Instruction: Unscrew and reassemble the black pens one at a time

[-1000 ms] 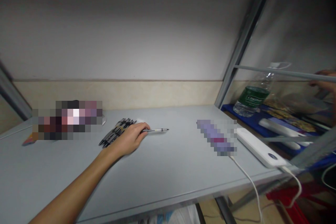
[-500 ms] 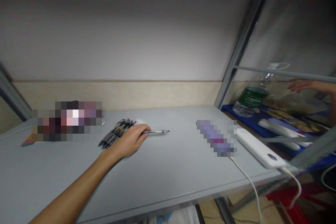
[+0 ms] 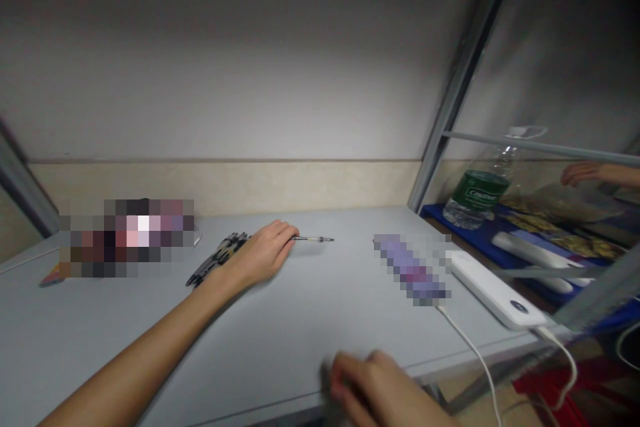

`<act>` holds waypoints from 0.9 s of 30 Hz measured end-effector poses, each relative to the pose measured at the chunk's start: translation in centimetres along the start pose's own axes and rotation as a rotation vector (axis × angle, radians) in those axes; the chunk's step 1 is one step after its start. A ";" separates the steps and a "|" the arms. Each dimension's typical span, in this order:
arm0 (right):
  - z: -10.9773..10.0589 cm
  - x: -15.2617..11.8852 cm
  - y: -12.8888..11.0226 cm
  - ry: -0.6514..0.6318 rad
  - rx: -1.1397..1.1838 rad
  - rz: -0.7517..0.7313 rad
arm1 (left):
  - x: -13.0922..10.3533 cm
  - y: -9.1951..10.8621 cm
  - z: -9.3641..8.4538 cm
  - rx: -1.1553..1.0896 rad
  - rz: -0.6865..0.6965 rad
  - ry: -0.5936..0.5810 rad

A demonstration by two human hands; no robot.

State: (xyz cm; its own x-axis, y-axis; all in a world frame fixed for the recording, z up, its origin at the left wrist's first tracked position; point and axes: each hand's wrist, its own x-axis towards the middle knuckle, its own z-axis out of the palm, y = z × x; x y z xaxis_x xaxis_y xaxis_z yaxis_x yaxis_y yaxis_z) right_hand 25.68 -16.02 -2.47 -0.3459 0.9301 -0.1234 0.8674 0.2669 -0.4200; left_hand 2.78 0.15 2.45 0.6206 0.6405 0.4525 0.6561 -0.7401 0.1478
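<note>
Behind everything, a pale wall [image 3: 225, 80], shaded darker toward the top. Below it, a grey desk [image 3: 280, 347], reaching from the left edge to a slanted metal frame [image 3: 453, 93] on the right. Stretched over the desk, the left hand [image 3: 265, 253], shifted slightly back and rightward since half a second ago; fingers bent and pressed together on the rear part of a slim pen [image 3: 314, 238], with fingertips mostly hidden. Newly come into view at the bottom, by the desk's near edge, the right hand [image 3: 375, 383]: blurred, fingers loosely curled; cannot tell about anything in its grasp. At the far left, a pixelated heap [image 3: 135, 233], unmoved. Past the frame, a bottle [image 3: 477, 190] with a green label, and near it another person's hand [image 3: 580, 173], drawn a little to the right since the earlier picture. On the desk's right side, a white device [image 3: 493, 287] with a cable, just beside a pixelated violet thing [image 3: 407, 270], both in the same places as before. Next to the left wrist, a row of pens [image 3: 213, 260], slanting away, now covered a bit more by that hand.

Thinnest of all, the slim pen: out over the middle of the desk, carried back and rightward with the hand, pointing right, long axis almost level across the view, roughly along the desk's back edge. Beneath it, a faint shadow.
</note>
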 end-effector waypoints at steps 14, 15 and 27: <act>-7.7 16.1 4.7 -0.254 0.895 0.001 | 1.3 -0.1 2.9 0.350 0.251 0.048; -7.4 16.0 5.0 -0.333 1.032 0.010 | 0.9 -0.1 3.0 0.360 0.226 0.054; -6.1 14.8 4.6 -0.024 0.778 -0.164 | -0.9 0.3 4.3 0.106 0.013 -0.105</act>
State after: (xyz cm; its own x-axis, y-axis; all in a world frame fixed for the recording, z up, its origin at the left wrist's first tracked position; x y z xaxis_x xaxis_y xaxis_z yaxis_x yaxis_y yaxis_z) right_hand 26.78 0.50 -0.77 -0.4630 0.8861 -0.0207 0.3089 0.1394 -0.9408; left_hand 4.28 0.24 -1.73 0.6669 0.6533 0.3584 0.6861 -0.7260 0.0466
